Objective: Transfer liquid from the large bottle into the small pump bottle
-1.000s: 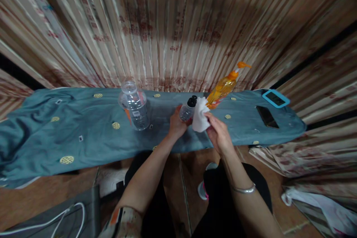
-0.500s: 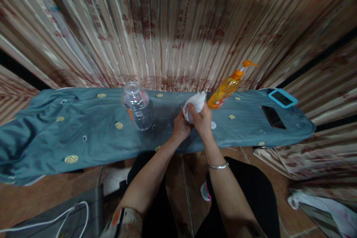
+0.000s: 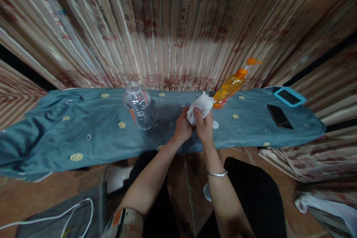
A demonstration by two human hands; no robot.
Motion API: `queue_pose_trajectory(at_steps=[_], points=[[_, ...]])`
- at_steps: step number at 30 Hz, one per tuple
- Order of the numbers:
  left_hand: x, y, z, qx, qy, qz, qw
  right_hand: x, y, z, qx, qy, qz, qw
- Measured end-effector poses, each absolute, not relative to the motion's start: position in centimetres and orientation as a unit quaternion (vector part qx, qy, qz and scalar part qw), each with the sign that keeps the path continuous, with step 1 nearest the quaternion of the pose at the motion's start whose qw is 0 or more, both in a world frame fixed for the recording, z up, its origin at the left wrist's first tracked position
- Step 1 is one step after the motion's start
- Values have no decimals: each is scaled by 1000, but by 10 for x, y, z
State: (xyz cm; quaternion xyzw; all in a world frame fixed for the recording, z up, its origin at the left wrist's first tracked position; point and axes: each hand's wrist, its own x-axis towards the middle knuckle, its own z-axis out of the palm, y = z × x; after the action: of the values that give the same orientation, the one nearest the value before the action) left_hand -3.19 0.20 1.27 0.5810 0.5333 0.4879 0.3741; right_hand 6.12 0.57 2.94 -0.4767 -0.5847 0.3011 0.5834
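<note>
A crumpled white cloth [image 3: 201, 107] is bunched between my two hands over the middle of the covered board. My left hand [image 3: 184, 125] grips its lower left side. My right hand [image 3: 204, 125], with a silver bangle on the wrist, holds its lower right side, thumb pressed on top. Just behind and right of the cloth stands an orange pump bottle [image 3: 229, 88]. To the left is a clear, uncapped plastic bottle [image 3: 141, 108]. A small white disc [image 3: 215, 124] lies beside my right hand.
The narrow board has a teal patterned cover [image 3: 106, 139]. At its right end lie a blue-framed digital display [image 3: 290, 96] and a black phone [image 3: 279, 116]. A pleated curtain [image 3: 167, 26] hangs behind. White cables [image 3: 67, 212] lie on a grey surface at lower left.
The cloth has turned in my hands and leans more to the right. My right thumb has shifted lower on it. The whole scene has drifted slightly rightward in view.
</note>
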Motion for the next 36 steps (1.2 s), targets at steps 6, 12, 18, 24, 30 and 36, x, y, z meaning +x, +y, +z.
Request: queue_pose_trajectory(at_steps=[6,12,18,24,30,36], points=[[-28,-3,10,588,526,499,359,60,-6,21,-509,-578,266,579],[-10,-19,-13,655,446,526,308,72,3,49,-534,-615,235,531],[-12,-25,-25,685,424,517,290,68,4,49,-572,-588,208,534],[-31,-16,-11,640,477,510,322,69,-18,16,-544,-563,271,560],[-27,-15,-1,646,507,501,273,76,-27,18,-568,-561,281,533],[-21,-20,-6,650,512,499,258,79,-9,57,-578,-609,171,516]])
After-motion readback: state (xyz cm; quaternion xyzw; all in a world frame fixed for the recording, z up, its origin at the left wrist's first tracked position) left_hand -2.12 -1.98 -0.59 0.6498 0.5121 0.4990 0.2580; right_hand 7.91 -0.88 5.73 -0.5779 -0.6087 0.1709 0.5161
